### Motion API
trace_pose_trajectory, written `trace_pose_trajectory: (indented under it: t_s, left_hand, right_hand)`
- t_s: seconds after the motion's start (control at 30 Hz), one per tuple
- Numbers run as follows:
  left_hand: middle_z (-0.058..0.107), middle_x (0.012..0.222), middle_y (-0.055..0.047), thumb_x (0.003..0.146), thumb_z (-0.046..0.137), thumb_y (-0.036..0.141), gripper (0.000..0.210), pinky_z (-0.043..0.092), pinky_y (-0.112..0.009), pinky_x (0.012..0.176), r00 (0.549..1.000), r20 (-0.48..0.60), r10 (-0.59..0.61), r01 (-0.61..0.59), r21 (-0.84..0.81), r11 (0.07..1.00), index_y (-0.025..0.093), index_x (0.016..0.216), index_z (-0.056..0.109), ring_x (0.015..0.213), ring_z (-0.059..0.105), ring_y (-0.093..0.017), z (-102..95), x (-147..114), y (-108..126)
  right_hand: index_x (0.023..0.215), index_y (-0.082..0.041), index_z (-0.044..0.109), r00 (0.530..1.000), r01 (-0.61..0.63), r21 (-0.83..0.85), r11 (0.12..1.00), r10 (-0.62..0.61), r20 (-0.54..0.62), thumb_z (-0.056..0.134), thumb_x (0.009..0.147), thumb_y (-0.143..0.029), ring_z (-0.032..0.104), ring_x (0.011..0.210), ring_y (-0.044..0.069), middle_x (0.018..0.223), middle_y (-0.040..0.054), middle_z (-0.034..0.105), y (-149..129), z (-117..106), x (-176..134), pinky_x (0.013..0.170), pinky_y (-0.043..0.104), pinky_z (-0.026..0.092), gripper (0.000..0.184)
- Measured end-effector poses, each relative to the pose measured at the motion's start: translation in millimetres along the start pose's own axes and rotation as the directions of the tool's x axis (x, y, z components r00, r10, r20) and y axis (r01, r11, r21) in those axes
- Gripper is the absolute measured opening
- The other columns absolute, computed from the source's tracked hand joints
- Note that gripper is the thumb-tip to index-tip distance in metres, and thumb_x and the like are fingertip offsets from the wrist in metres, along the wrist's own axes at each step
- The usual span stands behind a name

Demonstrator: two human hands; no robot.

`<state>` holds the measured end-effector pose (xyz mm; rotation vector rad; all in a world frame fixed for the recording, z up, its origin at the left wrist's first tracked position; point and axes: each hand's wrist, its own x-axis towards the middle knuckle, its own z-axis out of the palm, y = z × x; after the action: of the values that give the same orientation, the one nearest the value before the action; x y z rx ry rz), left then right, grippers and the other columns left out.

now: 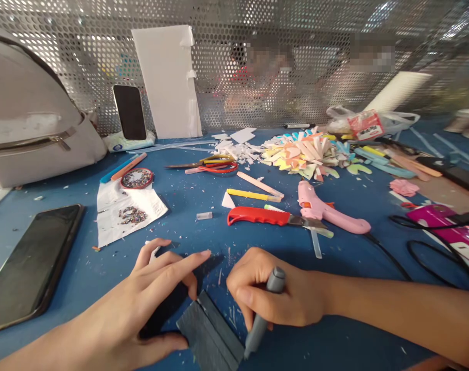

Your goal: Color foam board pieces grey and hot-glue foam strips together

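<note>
My right hand (275,288) is closed round a grey marker (260,322), held upright at a tilt. The marker's lower end touches the right edge of a flat dark grey piece (209,332) with lengthwise seams, whose material I cannot make out. My left hand (153,299) steadies that piece, thumb on its left corner and a fingertip at its top corner, while the index finger stretches out above the table. Beyond the hands lie a red-handled knife (259,216), a pink glue gun (330,208) and a small clear stick piece (204,216).
A phone (33,263) lies left, near a grey backpack (37,113). White paper (114,224) bears glittery bits. Scissors (214,164), a heap of coloured paper scraps (306,152) and a propped phone (129,112) stand farther back. A magenta power strip (446,232) and cables are right.
</note>
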<state>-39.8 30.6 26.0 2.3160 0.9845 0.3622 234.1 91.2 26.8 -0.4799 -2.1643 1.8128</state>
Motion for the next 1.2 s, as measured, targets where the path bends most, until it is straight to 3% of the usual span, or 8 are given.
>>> trace_pose_trajectory:
  t_s: [0.2,0.4,0.63,1.0,1.2]
  left_hand:
    - [0.061,0.132,-0.003,0.089,0.071,0.021,0.100,0.013,-0.057,0.127,0.998,-0.057,0.015,-0.012,0.053,0.999,0.040,0.159,0.003,0.125,0.059,-0.027,-0.8,3.6,2.6]
    - [0.065,0.130,-0.002,0.089,0.071,0.019,0.100,0.013,-0.062,0.125,0.999,-0.031,0.022,-0.021,0.021,1.000,0.038,0.160,0.004,0.133,0.055,-0.029,-0.7,2.5,0.9]
    - [0.064,0.131,-0.001,0.088,0.072,0.016,0.104,0.012,-0.060,0.125,1.000,-0.016,0.019,-0.019,0.012,1.000,0.040,0.159,0.001,0.133,0.054,-0.028,-0.5,3.8,2.1]
    - [0.066,0.128,-0.003,0.087,0.072,0.015,0.102,0.013,-0.061,0.124,0.999,-0.033,0.039,-0.039,0.007,0.999,0.039,0.160,0.004,0.131,0.055,-0.029,-1.1,4.3,2.7]
    - [0.064,0.130,-0.001,0.086,0.070,0.011,0.102,0.008,-0.057,0.126,0.998,-0.047,0.031,-0.032,-0.029,0.999,0.039,0.160,0.005,0.129,0.056,-0.026,1.2,4.1,1.8]
  right_hand:
    - [0.060,-0.015,0.058,1.000,-0.002,0.040,0.999,0.002,-0.007,0.045,0.098,-0.033,0.048,0.041,0.008,0.049,-0.0020,0.052,0.4,-1.2,-0.5,0.046,0.021,0.040,0.044]
    - [0.070,-0.014,0.060,0.998,-0.015,0.115,0.993,0.023,-0.065,0.048,0.097,-0.037,0.053,0.051,0.010,0.060,0.0001,0.056,-2.5,-0.2,1.1,0.049,0.020,0.040,0.038]
    - [0.071,-0.016,0.059,0.998,-0.031,-0.001,1.000,0.030,-0.062,0.051,0.094,-0.033,0.054,0.052,0.010,0.059,-0.0011,0.058,-3.9,0.5,2.3,0.053,0.022,0.041,0.030]
    - [0.070,-0.016,0.058,0.998,-0.026,-0.014,1.000,0.025,-0.061,0.048,0.097,-0.035,0.052,0.049,0.010,0.056,-0.0024,0.055,-3.4,1.3,2.1,0.051,0.023,0.042,0.035]
    - [0.071,-0.015,0.059,0.996,-0.041,0.068,0.997,0.046,-0.073,0.046,0.100,-0.039,0.054,0.052,0.010,0.060,-0.0008,0.056,-2.1,0.3,1.3,0.051,0.021,0.041,0.040]
